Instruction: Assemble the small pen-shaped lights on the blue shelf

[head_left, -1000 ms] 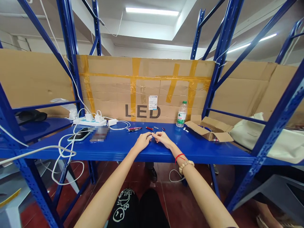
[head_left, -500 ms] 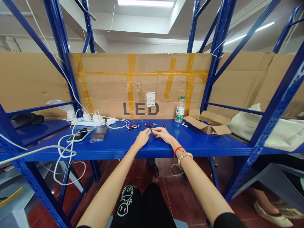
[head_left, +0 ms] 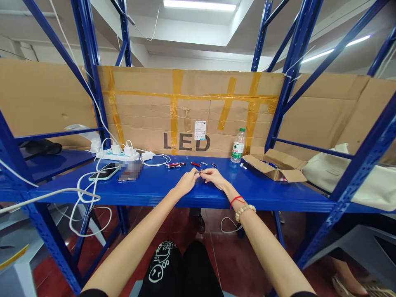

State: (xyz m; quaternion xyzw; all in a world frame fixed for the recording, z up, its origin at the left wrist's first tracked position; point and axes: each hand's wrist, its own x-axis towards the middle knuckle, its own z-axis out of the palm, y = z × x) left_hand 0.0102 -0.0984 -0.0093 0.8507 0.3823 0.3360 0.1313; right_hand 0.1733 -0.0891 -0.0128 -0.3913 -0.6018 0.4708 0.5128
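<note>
My left hand and my right hand rest on the blue shelf, fingertips pinched together around a tiny silvery part between them. Just behind the hands lie several small red pen-like pieces and small loose bits. My right wrist wears a red string and a bead bracelet.
A water bottle and an open cardboard box stand to the right. A power strip with chargers, white cables, and a phone lie to the left. Taped cardboard marked LED backs the shelf. A white bag sits far right.
Both hands stay pinched together at the same spot on the shelf; only the camera view has shifted slightly.
</note>
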